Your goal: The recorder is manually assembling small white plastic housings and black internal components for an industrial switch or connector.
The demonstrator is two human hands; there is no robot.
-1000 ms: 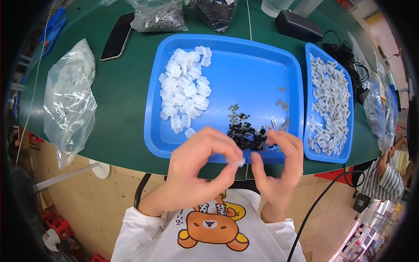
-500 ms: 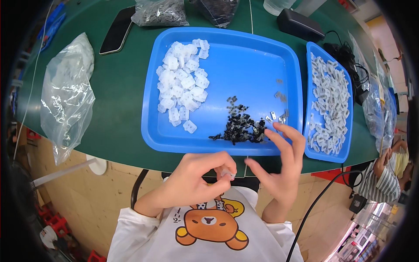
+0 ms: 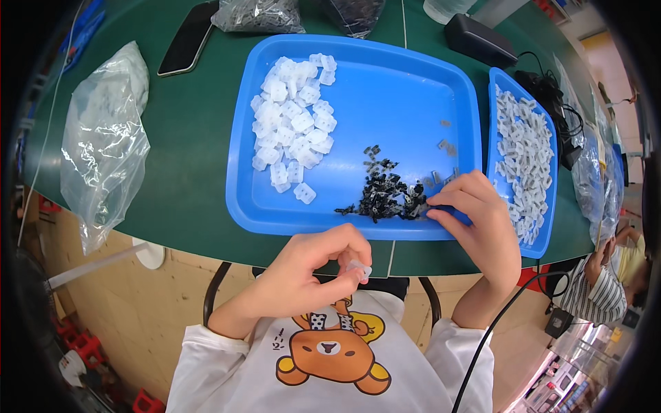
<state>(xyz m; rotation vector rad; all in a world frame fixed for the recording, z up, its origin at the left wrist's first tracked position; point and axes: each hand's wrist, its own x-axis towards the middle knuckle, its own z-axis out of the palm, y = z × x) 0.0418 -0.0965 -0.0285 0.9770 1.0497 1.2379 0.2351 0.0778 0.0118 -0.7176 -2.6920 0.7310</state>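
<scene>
Left hand — fingers pinched on a small clear plastic piece off the counter edge; a loosened pinch would drop it. Right hand — fingertips nipping, seemingly, into the black clips in the blue tray; a snag could scatter them.

Bare hands, white long sleeves, white shirt with orange-brown cartoon bear print.

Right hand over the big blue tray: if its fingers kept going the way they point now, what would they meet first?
The right hand points its fingers leftward into the large blue tray. They would most likely first meet the pile of small black parts, which the fingertips already seem to touch, though depth is unclear.
</scene>
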